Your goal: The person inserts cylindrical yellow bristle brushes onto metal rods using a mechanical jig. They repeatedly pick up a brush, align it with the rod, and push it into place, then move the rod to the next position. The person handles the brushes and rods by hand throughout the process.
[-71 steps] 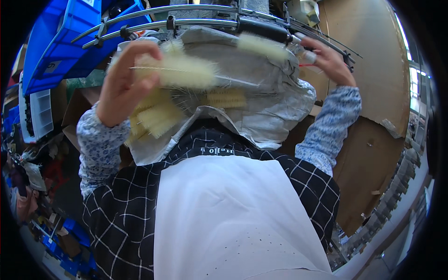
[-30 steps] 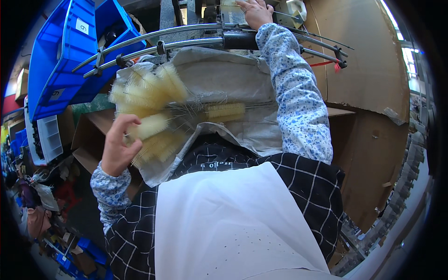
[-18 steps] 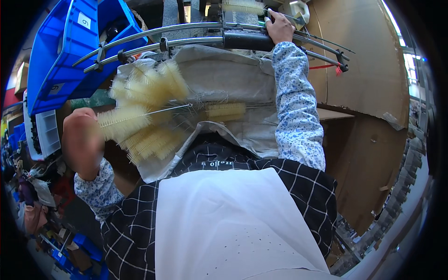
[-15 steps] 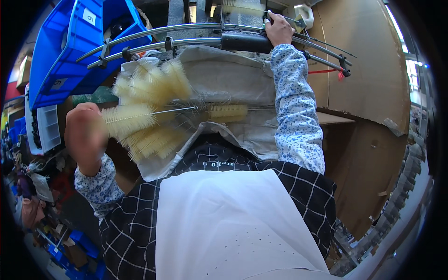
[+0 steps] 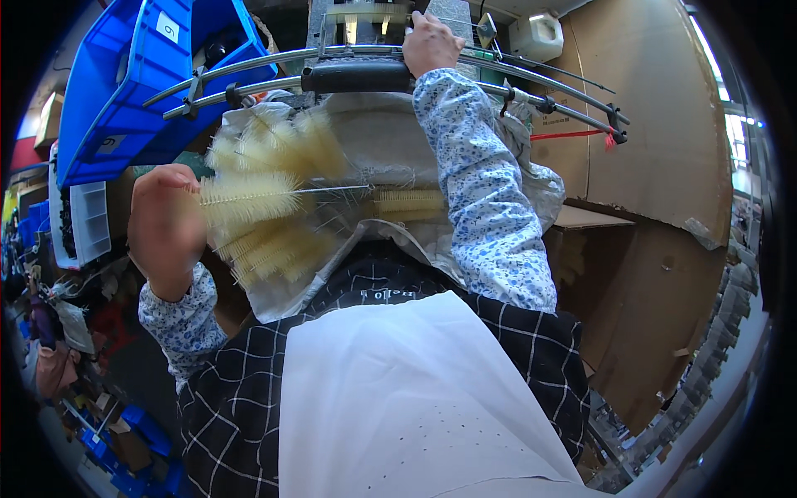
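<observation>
My left hand, partly blurred, is closed on the tip end of a bottle brush with cream bristles; its twisted wire stem points right. Several similar brushes lie fanned out on the grey cloth above and below it, and a narrower brush lies to its right. At the far side, my right hand is closed on the right end of a sliding carriage that rides on two curved-looking metal rails. Bristles of another brush show at the carriage's far side, cut by the frame edge.
A blue bin stands tilted at the far left, with a clear plastic tray below it. Cardboard walls the right side, next to a white jug. A red cord hangs by the rail ends.
My right hand has slid the carriage left along the rails. My left hand, holding the bottle brush, has shifted slightly right.
</observation>
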Demonstrator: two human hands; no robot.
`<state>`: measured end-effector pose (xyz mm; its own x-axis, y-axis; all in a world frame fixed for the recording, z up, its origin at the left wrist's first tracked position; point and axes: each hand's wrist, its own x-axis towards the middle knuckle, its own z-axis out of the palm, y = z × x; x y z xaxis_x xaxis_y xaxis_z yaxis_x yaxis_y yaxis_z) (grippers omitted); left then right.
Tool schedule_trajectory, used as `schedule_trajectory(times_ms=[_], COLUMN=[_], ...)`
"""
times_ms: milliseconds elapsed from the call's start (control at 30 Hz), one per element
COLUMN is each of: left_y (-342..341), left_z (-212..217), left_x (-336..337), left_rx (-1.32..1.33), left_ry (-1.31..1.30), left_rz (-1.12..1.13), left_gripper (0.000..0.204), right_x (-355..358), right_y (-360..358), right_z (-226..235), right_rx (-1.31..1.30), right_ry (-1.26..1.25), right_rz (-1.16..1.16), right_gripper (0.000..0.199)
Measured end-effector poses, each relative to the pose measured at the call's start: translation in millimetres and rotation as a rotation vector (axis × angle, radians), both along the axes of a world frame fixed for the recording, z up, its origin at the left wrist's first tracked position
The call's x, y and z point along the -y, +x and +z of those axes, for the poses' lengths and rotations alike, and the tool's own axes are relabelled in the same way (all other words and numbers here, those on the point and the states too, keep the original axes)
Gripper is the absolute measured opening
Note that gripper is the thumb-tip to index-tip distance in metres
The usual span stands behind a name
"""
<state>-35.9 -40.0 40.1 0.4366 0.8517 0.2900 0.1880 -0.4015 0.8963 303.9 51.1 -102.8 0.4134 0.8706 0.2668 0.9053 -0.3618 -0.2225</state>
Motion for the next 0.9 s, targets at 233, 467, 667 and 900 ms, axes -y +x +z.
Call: schedule_trajectory(times_ms=[233,467,667,900], left_y=[-10,-5,27,76], left_z=[-2,-9,-11,-31], left_x=[2,-3,-11,-9], left_rx=[-0.007,0.037,0.0,0.146], left_ry=[-0.017,-0.082,-0.204,-0.413], left_rz=[0.051,0.053,-0.164,-0.381], left_gripper=[0.035,0.037,0.031,0.03], right_x=[30,27,47,164], right_y=[73,164,190,106], right_z=[1,7,22,114], right_rx=[0.057,-0.124,-0.046,-0.68], right_ry=[-0.019,-0.02,-0.259,-0.382], right_rz=[-0.026,0.007,0.223,0.496], right_gripper=[0.034,0.029,0.027,0.04])
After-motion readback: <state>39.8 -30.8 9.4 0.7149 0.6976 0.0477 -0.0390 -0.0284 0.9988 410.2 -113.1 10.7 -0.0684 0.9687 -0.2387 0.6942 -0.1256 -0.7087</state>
